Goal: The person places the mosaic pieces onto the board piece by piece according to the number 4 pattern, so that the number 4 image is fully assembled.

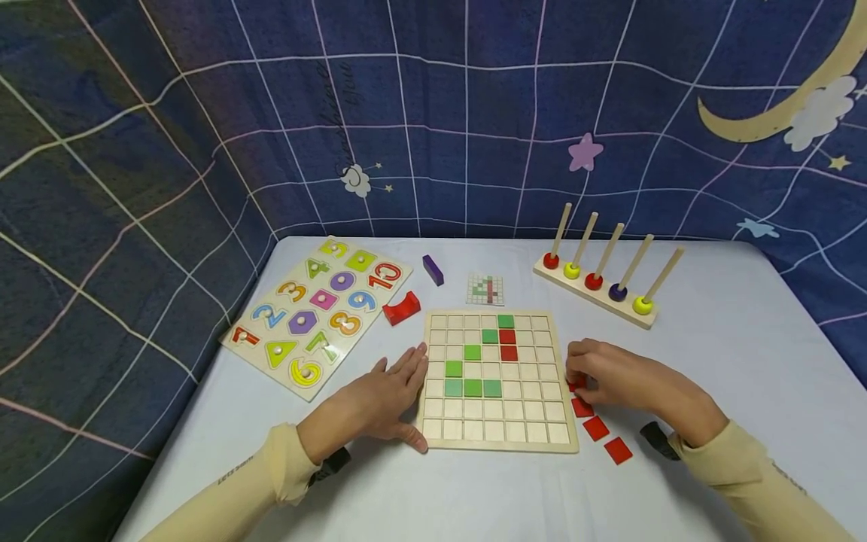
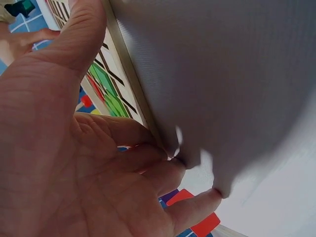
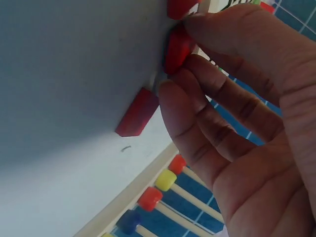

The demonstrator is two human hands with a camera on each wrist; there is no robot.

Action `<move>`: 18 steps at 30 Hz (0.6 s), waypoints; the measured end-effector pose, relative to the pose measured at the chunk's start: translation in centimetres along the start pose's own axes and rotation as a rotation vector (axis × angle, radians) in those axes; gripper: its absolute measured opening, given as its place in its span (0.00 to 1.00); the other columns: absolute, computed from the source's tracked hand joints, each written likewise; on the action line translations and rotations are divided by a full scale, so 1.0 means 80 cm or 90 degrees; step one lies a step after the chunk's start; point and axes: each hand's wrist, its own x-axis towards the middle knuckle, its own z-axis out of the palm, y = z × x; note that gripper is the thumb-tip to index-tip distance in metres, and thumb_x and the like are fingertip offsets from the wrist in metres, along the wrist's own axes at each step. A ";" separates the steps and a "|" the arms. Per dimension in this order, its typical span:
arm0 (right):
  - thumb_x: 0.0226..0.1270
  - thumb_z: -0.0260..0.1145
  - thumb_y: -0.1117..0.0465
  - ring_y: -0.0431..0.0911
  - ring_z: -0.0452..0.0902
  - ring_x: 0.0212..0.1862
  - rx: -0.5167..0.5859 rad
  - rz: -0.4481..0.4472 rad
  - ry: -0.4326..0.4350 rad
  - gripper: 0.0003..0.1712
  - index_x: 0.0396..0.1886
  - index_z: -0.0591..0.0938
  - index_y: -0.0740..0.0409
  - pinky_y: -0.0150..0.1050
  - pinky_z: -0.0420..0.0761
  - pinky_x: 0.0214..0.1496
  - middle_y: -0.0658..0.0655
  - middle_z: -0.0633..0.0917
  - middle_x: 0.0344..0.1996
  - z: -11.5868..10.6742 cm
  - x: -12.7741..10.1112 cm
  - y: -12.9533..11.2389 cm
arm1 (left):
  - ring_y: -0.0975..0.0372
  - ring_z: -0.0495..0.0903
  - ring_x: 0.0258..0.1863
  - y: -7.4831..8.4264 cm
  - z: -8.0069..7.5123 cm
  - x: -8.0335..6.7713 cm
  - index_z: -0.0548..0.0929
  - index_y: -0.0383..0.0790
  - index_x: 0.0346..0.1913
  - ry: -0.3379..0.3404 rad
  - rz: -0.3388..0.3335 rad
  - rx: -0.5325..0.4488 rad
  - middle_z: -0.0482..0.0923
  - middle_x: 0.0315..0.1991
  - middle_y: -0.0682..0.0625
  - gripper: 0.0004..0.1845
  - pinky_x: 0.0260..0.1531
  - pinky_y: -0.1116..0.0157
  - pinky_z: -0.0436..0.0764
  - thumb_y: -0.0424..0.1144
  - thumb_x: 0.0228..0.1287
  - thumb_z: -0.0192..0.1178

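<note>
A wooden grid board (image 1: 497,433) lies on the white table and holds several green tiles (image 1: 472,388) and two red tiles (image 1: 508,345). My left hand (image 1: 406,391) lies flat against the board's left edge, fingers straight and thumb at the near corner. In the left wrist view, this hand (image 2: 123,128) touches the table beside the board (image 2: 111,74). My right hand (image 1: 574,380) is at the board's right edge and pinches a red tile (image 1: 577,385). The right wrist view shows that hand (image 3: 190,54) with its fingertips round the tile (image 3: 177,47). Three loose red tiles (image 1: 596,427) lie nearby.
A number and shape puzzle (image 1: 318,312) sits at the left. A red arch block (image 1: 403,307), a purple block (image 1: 433,269) and a small pattern card (image 1: 485,289) lie behind the board. A peg rack with coloured beads (image 1: 596,282) stands at the back right. Blue curtains surround the table.
</note>
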 end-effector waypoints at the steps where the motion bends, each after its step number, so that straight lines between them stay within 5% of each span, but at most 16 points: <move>1: 0.61 0.78 0.69 0.34 0.67 0.35 -0.003 0.000 -0.002 0.13 0.29 0.83 0.49 0.28 0.76 0.36 0.44 0.74 0.30 -0.001 0.001 -0.001 | 0.48 0.49 0.89 0.000 0.000 0.000 0.52 0.31 0.86 -0.001 0.000 -0.003 0.44 0.89 0.39 0.72 0.82 0.41 0.64 0.74 0.52 0.72; 18: 0.63 0.76 0.68 0.38 0.69 0.38 -0.042 -0.063 0.023 0.10 0.30 0.83 0.52 0.32 0.78 0.40 0.47 0.77 0.33 -0.007 0.050 -0.027 | 0.48 0.49 0.89 -0.001 0.000 0.000 0.52 0.31 0.86 0.001 0.001 0.003 0.43 0.89 0.38 0.71 0.82 0.40 0.64 0.74 0.52 0.72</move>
